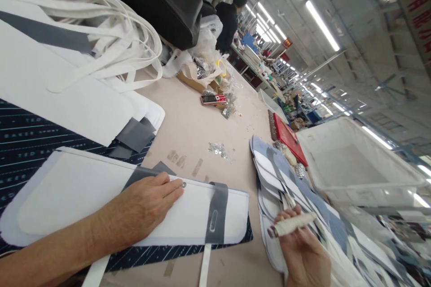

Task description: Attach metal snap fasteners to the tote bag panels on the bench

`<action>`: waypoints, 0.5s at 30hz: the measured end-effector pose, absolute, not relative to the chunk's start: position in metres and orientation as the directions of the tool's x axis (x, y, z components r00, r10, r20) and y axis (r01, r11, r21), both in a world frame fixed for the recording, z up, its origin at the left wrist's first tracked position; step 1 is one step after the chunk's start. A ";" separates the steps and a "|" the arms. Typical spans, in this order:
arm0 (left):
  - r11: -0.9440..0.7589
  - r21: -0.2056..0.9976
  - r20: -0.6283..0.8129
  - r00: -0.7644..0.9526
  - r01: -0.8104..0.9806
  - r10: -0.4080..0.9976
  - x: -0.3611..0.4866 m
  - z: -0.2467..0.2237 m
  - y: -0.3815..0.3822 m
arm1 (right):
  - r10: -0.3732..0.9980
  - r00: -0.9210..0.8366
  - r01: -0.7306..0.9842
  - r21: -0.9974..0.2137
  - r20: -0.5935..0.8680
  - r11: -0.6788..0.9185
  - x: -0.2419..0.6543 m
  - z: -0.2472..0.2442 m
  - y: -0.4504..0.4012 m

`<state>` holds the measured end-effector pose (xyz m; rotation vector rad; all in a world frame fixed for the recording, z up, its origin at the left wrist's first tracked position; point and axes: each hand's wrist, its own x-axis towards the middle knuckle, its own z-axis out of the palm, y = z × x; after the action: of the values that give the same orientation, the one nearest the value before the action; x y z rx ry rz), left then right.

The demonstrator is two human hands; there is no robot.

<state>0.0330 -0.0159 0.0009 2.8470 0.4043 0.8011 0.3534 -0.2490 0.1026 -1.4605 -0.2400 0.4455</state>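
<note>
My left hand (148, 206) lies on a long white panel with a grey-blue edge, its fingers stretched out. Its fingertips touch a small round metal washer (183, 184) near the panel's upper edge; the thumb is hidden. The white panel (84, 193) has a grey strip (216, 213) with a slot across its right part, and rests on dark printed fabric (23, 130). In my right hand (303, 251) is a tool wrapped in whitish cloth (294, 225), held tilted with a dark tip to the left. Its kind is not clear.
Small metal washers (219, 150) lie loose on the table (188, 121). Behind them are a red mobile phone (213, 99) and plastic bags. White straps (134, 31) are heaped at left, stacked panels (269, 166) at right, beside a white bin (353, 157). A person (227, 22) stands farther back.
</note>
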 end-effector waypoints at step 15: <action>-0.933 0.271 0.412 0.848 0.235 0.334 0.035 -0.004 -0.019 | 0.658 0.729 -0.419 -0.883 -0.189 0.210 0.238 0.048 -0.070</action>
<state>0.0348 -0.0188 -0.0038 2.8145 0.4384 0.6839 0.2384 -0.0702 0.0482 -1.1323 -0.2487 0.7595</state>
